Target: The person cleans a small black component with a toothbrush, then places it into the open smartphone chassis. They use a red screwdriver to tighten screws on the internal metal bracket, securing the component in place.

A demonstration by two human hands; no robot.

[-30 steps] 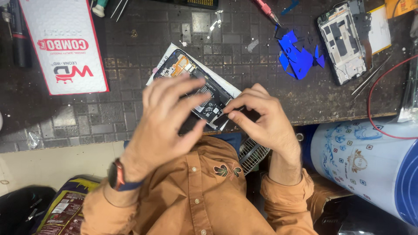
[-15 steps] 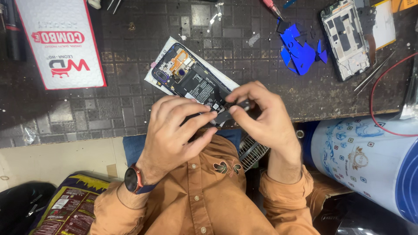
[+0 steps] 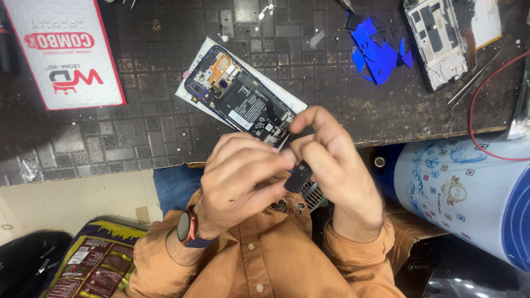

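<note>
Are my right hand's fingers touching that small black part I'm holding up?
Touching: the head view shows the right hand fingers pinching the small black part.

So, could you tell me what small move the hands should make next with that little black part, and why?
Probably lower the small black part back toward the bottom end of the opened phone. Both the left hand and the right hand pinch it just off the desk edge, above the lap, beside the phone's bare lower end where it seems to belong.
</note>
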